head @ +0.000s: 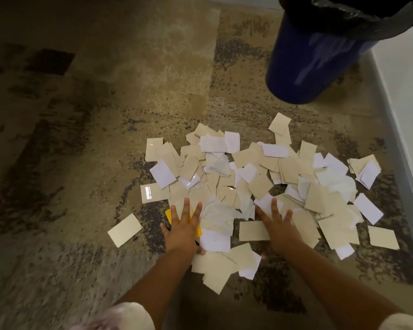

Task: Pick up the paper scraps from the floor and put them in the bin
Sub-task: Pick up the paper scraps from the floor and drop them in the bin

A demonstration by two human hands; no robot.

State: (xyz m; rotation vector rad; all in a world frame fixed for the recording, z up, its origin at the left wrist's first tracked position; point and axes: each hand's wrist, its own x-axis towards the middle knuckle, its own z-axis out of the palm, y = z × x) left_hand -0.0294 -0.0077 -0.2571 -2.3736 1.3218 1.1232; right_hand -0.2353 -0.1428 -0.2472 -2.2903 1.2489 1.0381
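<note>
With the left hand flat and spread on a yellow scrap, the right hand flat on the paper scraps, neither grip holding anything, a careless scoop could scatter slick pieces away from the blue bin at one o'clock.

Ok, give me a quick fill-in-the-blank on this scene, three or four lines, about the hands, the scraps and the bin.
1. Both hands, left hand and right hand, lie on the scraps with fingers ____.
2. The one yellow scrap lies partly under the ____ hand.
3. The bin is blue with a ____ bag as liner.
4. The scraps lie on a patterned ____.

Missing words: spread; left; black; carpet
</note>
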